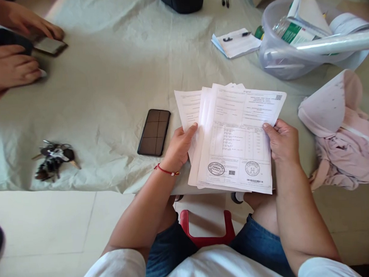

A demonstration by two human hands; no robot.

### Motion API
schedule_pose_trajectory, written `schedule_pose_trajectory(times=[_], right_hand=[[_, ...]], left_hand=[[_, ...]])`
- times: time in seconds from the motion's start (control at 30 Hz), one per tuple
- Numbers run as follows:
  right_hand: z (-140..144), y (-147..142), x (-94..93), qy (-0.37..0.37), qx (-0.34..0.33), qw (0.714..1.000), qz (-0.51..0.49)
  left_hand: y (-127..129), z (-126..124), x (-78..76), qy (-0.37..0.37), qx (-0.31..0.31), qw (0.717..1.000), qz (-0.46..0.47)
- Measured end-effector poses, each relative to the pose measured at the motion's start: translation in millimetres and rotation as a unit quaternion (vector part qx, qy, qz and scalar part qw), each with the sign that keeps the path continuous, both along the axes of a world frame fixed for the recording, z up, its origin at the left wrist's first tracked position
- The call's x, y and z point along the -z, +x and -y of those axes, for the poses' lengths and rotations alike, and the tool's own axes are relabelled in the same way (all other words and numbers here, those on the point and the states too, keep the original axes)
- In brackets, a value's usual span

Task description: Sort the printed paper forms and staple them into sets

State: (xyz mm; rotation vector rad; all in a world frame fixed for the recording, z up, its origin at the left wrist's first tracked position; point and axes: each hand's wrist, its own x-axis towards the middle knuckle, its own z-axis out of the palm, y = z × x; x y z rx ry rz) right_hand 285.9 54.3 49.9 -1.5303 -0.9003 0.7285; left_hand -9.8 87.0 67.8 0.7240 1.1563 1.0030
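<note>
Both hands grip a fanned stack of printed forms (233, 141) above the counter (109, 76) edge: left hand (180, 146) pinching the back sheets, right hand (283, 141) closed on the stamped top sheet. Left of the forms lies a smartphone (154, 132). Sorting looks barely begun, with the sheets unseparated.

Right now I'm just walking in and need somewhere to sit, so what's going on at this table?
A seated person holds a fanned stack of printed papers over the table's near edge, left hand and right hand each gripping a side. A phone and a bunch of keys lie on the cloth. Another person's hands rest at the far left corner.
</note>
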Motion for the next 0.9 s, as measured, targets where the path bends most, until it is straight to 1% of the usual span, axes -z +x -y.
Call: schedule_pose_trajectory(times=[0.13, 0.23, 0.33, 0.43, 0.63, 0.77, 0.9], right_hand=[[-4, -4, 2.0, 0.001, -0.009, 1.0, 0.006], [-7, -4, 5.6, 0.0, -0.008, 1.0, 0.018], [-9, 1, 8.7, 0.012, 0.015, 0.999, 0.041], [-13, 11, 9.4, 0.027, 0.049, 0.997, 0.044], [-15, 41, 3.5, 0.066, 0.121, 0.99, -0.006], [-14, 55, 1.4, 0.078, 0.147, 0.986, -0.025], [-17, 63, -0.4, 0.081, 0.167, 0.98, -0.068]], left_hand=[[2, 2, -1.9, 0.016, 0.022, 1.0, 0.011], [1, 3, -1.9, 0.011, 0.015, 1.0, 0.014], [-1, 3, -0.9, 0.011, 0.008, 1.0, 0.024], [-1, 3, 0.3, 0.017, 0.008, 0.999, 0.028], [-2, 0, 4.3, 0.019, -0.006, 0.999, 0.038], [-2, -3, 6.8, 0.03, -0.031, 0.998, 0.051], [-3, -6, 8.7, 0.029, -0.039, 0.997, 0.066]])
